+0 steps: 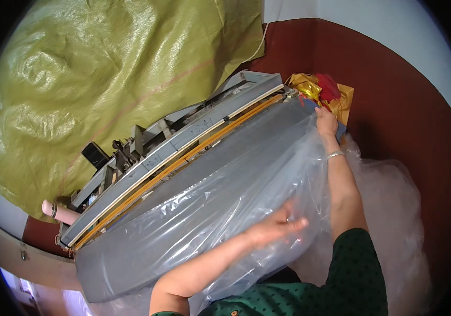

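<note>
A large clear plastic sheet [209, 210] lies wrinkled over a long grey table [109, 258] and hangs toward my body. At the table's far right corner my right hand [326, 124], with a silver bangle at the wrist, is closed on the sheet's edge. Lower down, in front of my body, my left hand [275, 226] is held over the sheet. Its thumb and fingers are apart and slightly blurred, and no gripped fold of plastic shows in it.
Behind the table runs a grey metal frame [188, 138] with an orange-yellow strip [178, 168]. A black phone-like object [95, 155] and a pink bottle [60, 213] are beside it. A yellow-green woven tarp [120, 79] covers something behind. More bunched clear plastic [383, 210] is at right.
</note>
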`<state>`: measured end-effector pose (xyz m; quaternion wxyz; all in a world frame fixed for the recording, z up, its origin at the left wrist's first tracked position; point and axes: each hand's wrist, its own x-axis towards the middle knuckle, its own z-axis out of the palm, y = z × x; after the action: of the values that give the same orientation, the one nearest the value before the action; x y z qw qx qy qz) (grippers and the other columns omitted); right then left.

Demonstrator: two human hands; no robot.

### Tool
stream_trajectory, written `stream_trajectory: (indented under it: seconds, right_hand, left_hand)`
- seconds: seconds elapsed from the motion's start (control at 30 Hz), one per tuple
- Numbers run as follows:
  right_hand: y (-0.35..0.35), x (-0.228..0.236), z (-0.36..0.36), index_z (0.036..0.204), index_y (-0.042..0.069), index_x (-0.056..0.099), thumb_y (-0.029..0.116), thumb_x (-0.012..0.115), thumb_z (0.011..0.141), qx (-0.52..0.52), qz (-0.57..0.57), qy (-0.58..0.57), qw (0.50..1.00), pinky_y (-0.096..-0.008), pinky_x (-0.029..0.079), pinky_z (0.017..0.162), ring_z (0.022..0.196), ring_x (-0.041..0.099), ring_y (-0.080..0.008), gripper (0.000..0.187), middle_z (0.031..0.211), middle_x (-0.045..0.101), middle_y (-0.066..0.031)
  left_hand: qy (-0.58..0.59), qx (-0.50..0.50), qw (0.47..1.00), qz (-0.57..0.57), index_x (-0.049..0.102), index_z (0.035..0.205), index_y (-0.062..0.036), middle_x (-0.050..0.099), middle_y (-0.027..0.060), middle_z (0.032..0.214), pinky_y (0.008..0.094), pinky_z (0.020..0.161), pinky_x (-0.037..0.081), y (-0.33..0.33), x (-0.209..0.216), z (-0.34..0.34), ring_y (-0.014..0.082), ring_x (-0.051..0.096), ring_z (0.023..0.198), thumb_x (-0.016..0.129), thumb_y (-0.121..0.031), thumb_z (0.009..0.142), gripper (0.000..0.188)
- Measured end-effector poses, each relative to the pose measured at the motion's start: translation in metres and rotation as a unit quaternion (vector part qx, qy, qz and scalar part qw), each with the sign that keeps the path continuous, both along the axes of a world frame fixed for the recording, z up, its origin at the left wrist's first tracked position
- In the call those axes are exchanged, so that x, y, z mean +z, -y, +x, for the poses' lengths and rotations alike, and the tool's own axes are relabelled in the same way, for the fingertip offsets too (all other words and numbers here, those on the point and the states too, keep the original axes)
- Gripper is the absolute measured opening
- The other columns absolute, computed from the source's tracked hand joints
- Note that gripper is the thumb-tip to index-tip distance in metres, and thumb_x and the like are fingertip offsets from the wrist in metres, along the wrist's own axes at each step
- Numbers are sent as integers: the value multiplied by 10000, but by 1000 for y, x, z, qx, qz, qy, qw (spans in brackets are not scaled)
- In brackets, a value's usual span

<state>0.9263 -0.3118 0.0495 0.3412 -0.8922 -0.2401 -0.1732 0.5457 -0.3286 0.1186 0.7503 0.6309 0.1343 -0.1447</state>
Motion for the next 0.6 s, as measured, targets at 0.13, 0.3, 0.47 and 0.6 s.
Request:
stream_trajectory:
  seconds: [0.13, 0.3, 0.47, 0.6]
  right_hand:
    - [-6, -10, 2, 828, 86, 607, 393, 471, 860, 6, 11, 38, 999, -490, 440, 698, 806, 582, -391, 338, 822, 624, -179]
    - [0, -26, 23, 839, 92, 594, 426, 464, 868, 50, 13, 33, 998, -464, 437, 682, 820, 579, -374, 360, 828, 617, -160]
    - [-4, -25, 17, 903, 95, 563, 469, 381, 893, 74, -33, 76, 994, -496, 416, 681, 841, 545, -430, 415, 865, 599, -209]
    - [-4, -21, 13, 995, 109, 561, 450, 374, 903, 64, -87, 59, 992, -494, 421, 715, 871, 549, -425, 400, 901, 602, -214]
  left_hand:
    - [86, -212, 973, -43, 476, 1216, -32, 570, 77, 1101, 257, 731, 474, 15, -1, -70, 115, 576, 826, 599, -216, 862, 416]
    - [-12, 224, 974, 17, 562, 1039, -27, 577, 24, 916, 254, 760, 456, -3, 51, -258, 95, 557, 836, 654, 37, 729, 330]
    - [-199, 304, 846, 390, 569, 960, -27, 585, 7, 777, 235, 656, 462, 39, 106, -384, 110, 575, 731, 612, 43, 667, 305]
    - [34, 641, 601, 476, 490, 934, -50, 483, -10, 721, 224, 597, 420, 67, 154, -440, 79, 462, 626, 646, -31, 720, 265]
